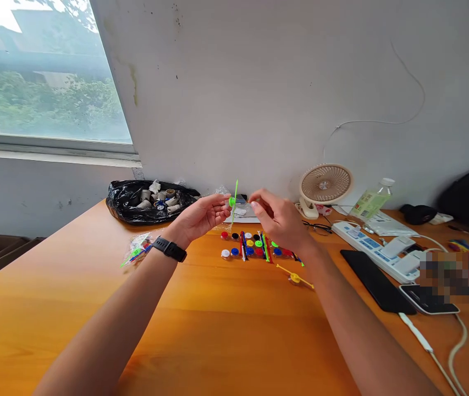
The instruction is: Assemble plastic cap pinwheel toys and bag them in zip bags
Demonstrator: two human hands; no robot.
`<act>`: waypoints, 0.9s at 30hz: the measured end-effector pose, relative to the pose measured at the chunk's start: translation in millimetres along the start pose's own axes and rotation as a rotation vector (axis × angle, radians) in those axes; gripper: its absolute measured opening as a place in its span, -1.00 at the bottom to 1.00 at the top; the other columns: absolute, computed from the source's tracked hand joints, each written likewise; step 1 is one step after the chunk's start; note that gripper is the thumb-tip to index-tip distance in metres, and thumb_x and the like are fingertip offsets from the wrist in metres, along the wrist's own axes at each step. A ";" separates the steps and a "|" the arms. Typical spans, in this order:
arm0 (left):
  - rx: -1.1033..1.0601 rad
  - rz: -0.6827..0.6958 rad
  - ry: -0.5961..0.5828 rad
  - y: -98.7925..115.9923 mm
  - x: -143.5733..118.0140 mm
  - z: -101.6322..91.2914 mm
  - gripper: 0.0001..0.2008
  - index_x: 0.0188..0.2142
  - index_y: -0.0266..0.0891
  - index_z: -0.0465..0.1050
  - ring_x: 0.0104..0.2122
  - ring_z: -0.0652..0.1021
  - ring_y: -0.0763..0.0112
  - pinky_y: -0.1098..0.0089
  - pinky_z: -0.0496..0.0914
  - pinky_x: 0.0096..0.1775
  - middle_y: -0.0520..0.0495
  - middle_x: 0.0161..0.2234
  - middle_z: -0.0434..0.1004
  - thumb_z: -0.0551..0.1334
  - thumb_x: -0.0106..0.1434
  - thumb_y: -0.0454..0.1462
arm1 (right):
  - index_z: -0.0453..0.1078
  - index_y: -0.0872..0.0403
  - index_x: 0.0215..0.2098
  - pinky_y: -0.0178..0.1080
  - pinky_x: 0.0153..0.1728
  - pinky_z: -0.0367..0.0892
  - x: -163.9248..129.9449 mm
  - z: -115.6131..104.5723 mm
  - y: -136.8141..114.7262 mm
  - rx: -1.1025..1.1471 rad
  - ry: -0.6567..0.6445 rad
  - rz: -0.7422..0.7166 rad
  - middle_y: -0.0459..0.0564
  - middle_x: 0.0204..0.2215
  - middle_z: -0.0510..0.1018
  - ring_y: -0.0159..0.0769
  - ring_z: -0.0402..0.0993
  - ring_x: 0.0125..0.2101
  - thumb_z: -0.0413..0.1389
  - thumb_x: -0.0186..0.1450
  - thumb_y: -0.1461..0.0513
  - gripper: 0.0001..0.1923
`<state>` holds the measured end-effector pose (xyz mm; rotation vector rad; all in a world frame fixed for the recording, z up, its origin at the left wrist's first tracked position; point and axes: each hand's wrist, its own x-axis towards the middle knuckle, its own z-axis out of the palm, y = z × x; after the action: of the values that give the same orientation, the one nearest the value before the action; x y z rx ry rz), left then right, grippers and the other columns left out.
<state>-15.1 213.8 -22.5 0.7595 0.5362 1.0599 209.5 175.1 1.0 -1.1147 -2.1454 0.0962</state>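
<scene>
Green propeller point(233, 199) is up in the air above the far side of the orange table point(201, 330), held between both hands, blades standing roughly upright. Left hand point(203, 215) has its fingertips pinched on the little hub of it, palm turned up a bit, with a black watch point(169, 248) on the wrist. Right hand point(277, 217) comes in from the other side, thumb and forefinger pinched on something small right next to the hub; too tiny for me to say exactly what it is.

Right under the hands there's a bunch of small colored caps point(250, 246) laid out in rows on the table (red, black, blue, yellow, white), with a few thin colored sticks mixed in. A yellow propeller point(294, 277) lies flat just in front of those.

Off to the left, a small clear bag point(136, 252) with more colored bits, and behind it a black plastic bag point(147, 201) full of little spools. Right side is cluttered: a small desk fan point(325, 186) against the wall, a power strip point(376, 250), a dark phone point(376, 286) lying flat, and a plastic bottle point(372, 201).
</scene>
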 end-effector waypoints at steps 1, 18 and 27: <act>0.005 0.006 0.001 -0.3 0.4 -1.1 -0.88 -0.37 -0.38 0.54 -0.52 0.57 0.53 0.59 0.51 -0.43 -0.10 -0.46 0.59 0.34 0.33 -0.42 | 0.42 -0.03 0.09 -0.24 -0.42 0.10 -0.3 0.3 -3.0 0.062 0.008 0.003 -0.16 -0.52 0.36 -0.31 0.24 -0.52 -0.03 0.51 0.10 -0.71; 0.293 0.138 -0.064 -64.1 -37.4 -25.0 -0.71 -0.15 -0.29 0.63 -0.23 0.64 0.41 0.42 0.50 -0.10 -0.11 -0.20 0.66 0.55 0.19 -0.22 | 0.47 0.00 0.18 -0.25 -0.30 0.37 -44.9 27.9 17.4 0.449 -0.140 0.240 0.00 -0.15 0.59 -0.30 0.48 -0.32 0.15 0.45 0.02 -0.59; 0.093 0.002 -0.025 -101.8 -72.0 -44.3 -0.76 -0.18 -0.27 0.67 -0.25 0.59 0.46 0.46 0.46 -0.09 -0.09 -0.21 0.65 0.55 0.20 -0.22 | 0.43 0.00 0.14 -0.31 -0.51 0.06 -96.0 52.9 6.3 0.939 -0.154 0.504 -0.15 -0.48 0.35 -0.35 0.23 -0.49 0.14 0.39 -0.16 -0.46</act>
<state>-17.8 132.2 -126.7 0.8548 0.5663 1.0318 217.5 120.7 -94.1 -1.0214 -1.5446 1.2980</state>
